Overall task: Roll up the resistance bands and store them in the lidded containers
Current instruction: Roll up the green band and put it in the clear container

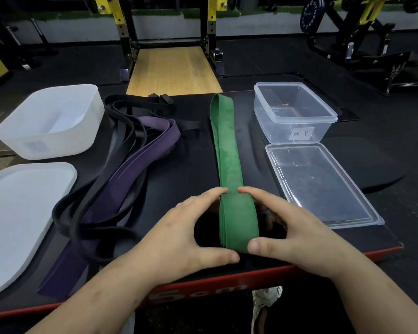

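The left hand (179,227) and the right hand (297,232) are bare, with short, plain nails on the thumbs. Both forearms (94,297) are uncovered as far as the frame's edge. Below the surface (348,259), pale fabric (266,307) with a dark mottled print shows; whether it is trouser or shoe is unclear.

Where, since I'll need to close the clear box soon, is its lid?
Head view: the clear lid lies flat on the right, just nearer the person than the clear box, right of the green band.
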Action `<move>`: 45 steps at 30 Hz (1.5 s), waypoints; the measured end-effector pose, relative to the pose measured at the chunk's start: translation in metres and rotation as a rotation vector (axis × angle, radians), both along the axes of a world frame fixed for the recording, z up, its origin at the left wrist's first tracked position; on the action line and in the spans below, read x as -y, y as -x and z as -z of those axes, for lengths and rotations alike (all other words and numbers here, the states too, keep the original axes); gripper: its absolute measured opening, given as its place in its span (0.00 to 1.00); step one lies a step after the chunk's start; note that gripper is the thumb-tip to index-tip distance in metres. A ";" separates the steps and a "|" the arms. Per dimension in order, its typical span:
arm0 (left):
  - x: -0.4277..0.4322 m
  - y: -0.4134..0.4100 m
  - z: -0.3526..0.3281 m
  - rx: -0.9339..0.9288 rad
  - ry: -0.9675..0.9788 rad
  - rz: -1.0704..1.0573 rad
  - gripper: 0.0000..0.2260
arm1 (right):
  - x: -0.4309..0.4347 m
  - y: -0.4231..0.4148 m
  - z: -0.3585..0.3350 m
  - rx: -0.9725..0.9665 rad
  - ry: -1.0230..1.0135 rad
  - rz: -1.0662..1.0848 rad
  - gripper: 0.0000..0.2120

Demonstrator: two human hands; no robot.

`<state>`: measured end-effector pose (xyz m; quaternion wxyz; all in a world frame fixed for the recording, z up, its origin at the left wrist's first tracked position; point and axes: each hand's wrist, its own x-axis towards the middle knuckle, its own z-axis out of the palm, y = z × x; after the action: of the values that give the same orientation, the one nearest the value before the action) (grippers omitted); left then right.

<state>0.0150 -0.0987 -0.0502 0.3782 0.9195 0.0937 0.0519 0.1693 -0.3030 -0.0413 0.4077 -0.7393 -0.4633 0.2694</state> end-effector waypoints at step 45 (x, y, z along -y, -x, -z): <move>-0.004 -0.011 -0.007 0.003 0.022 -0.039 0.49 | -0.018 -0.007 0.001 -0.023 -0.041 0.030 0.43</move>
<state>0.0257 -0.0946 -0.0436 0.3875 0.9132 0.1115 0.0594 0.1763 -0.2846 -0.0422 0.4320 -0.7344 -0.4529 0.2624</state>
